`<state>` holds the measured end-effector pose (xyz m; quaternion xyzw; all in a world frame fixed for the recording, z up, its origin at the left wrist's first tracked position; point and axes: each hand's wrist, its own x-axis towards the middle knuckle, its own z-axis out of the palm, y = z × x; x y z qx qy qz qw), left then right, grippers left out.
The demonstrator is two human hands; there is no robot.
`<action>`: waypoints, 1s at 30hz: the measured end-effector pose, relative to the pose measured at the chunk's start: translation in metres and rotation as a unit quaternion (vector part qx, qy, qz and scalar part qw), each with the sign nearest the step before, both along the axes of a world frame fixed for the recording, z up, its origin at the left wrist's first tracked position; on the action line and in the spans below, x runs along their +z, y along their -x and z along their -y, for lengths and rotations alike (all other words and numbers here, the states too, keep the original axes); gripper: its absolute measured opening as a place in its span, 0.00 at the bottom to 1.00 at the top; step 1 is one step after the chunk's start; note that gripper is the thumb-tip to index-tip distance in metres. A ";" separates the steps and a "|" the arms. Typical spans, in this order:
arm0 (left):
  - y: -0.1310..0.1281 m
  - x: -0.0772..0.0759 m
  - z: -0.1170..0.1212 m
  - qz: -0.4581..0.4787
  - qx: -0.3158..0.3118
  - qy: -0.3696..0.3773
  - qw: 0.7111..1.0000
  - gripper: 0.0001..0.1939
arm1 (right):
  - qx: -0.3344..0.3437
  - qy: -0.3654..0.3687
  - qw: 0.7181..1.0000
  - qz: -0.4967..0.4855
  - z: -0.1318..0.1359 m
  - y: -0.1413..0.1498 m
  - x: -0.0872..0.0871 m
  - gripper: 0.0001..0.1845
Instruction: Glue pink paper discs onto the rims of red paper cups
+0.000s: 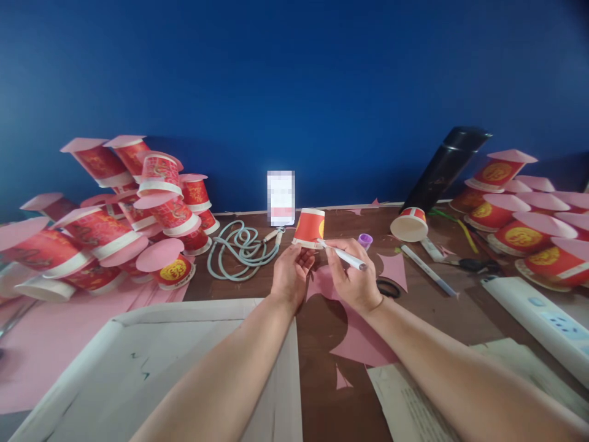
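In front of me a red paper cup (309,224) with a yellow emblem is held upside down, its white rim at the bottom. My left hand (291,276) grips it from below at the rim. In my right hand (358,282) is a white marker (348,259), its tip at the cup's lower right side, close to the rim. Whether the tip touches the cup I cannot tell. Beneath my hands lies pink paper (361,334) with a rounded piece cut out. The black handle of what looks like scissors (389,287) shows beside my right hand.
Red cups with pink paper tops are piled at left (101,233) and right (524,236). A lit phone (281,199), coiled cable (225,252), loose cup (409,227), black flask (444,172), another marker (427,270), power strip (543,319) and white board (184,368) surround my hands.
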<state>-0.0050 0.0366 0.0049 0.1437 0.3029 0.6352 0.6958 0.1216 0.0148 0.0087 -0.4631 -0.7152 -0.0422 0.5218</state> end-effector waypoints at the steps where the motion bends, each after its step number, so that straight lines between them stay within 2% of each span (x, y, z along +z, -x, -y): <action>1: 0.000 0.000 0.000 0.002 0.001 0.000 1.000 0.02 | 0.002 0.003 1.000 -0.002 0.000 0.000 0.000 0.07; 12: 0.001 0.001 0.000 0.012 0.002 0.005 1.000 0.02 | 0.010 0.016 1.000 0.005 0.003 0.001 0.002 0.07; 24: 0.000 0.002 0.000 0.016 0.002 0.013 1.000 0.03 | 0.004 -0.011 1.000 0.004 0.001 0.000 0.001 0.07; 30: 0.001 0.002 0.000 0.020 0.010 0.020 1.000 0.02 | 0.007 0.008 1.000 0.013 0.002 0.000 0.002 0.06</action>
